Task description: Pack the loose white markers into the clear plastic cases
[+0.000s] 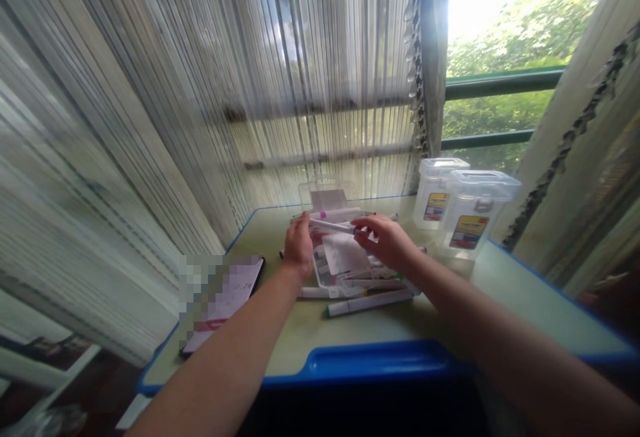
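Note:
A white marker (pixel 331 226) is held level between my two hands above a clear plastic box (pixel 323 280). My left hand (pixel 299 244) has its fingers closed at the marker's left end; its thumb is partly hidden. The fingers of my right hand (pixel 383 240) pinch the dark right end. Several more white markers lie in and around the box, one with a purple band (pixel 323 214) just behind the held one. In front of the box rests a marker with a green end (pixel 370 304). A white paper label (pixel 345 254) shows at the box.
Two clear lidded boxes with labels, a rear one (pixel 436 187) and a front one (pixel 465 220), stand at the right back. A phone-like device (pixel 233 297) lies at the left. The table (pixel 280 350) has a blue edge; string curtains (pixel 340 77) hang behind it.

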Demonstrator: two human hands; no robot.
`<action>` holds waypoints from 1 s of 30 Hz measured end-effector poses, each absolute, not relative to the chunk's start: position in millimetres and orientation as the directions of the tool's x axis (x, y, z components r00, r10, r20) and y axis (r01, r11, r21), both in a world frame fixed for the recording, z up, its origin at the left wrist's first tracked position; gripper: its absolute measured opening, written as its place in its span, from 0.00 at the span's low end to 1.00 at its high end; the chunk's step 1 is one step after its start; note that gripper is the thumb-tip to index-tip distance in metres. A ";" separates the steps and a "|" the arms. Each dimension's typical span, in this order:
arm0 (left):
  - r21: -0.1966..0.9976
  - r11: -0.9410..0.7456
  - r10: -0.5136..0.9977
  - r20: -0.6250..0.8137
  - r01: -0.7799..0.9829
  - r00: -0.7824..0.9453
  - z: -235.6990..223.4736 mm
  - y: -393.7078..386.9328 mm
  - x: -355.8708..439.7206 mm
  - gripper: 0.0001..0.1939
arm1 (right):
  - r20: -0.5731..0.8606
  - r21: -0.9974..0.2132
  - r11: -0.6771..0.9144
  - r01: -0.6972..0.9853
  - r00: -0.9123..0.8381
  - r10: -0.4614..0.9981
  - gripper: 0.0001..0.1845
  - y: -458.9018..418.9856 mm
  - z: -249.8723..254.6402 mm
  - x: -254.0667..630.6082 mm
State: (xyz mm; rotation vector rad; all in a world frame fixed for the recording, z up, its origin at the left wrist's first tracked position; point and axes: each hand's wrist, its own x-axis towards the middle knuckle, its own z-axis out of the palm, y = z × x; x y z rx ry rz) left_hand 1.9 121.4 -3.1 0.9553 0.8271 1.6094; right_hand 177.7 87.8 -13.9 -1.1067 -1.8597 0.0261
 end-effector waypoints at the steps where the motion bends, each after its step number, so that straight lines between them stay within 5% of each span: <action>1: 0.878 -0.219 0.975 0.175 -0.426 -0.140 -2.8 121.0 2.0 0.12 | 0.715 -0.389 0.613 0.687 -0.195 0.672 0.10 88.4 -14.9 177.7; 6: 0.872 -0.184 0.981 0.139 -0.453 -0.132 -0.9 121.9 -0.8 0.14 | 0.788 -0.276 0.636 0.720 -0.210 0.579 0.09 88.3 -16.0 179.8; 9: 0.879 -0.116 0.992 0.081 -0.462 -0.095 1.1 123.0 -3.8 0.17 | 0.802 -0.391 0.587 0.709 -0.050 0.595 0.07 86.9 -14.6 182.3; 13: 0.866 -0.103 0.994 0.071 -0.489 -0.084 2.9 122.5 -4.8 0.15 | 0.788 -0.557 0.607 0.567 0.130 0.602 0.20 85.8 -12.1 185.0; 20: 0.880 -0.130 0.991 0.096 -0.456 -0.097 3.7 119.9 -2.9 0.14 | 0.734 -0.648 0.578 0.497 0.202 0.649 0.22 82.0 -6.9 185.1; 30: 0.887 -0.157 0.988 0.141 -0.435 -0.068 3.4 118.5 -3.2 0.13 | 0.774 -0.508 0.499 0.702 0.117 0.623 0.14 73.9 -6.7 187.0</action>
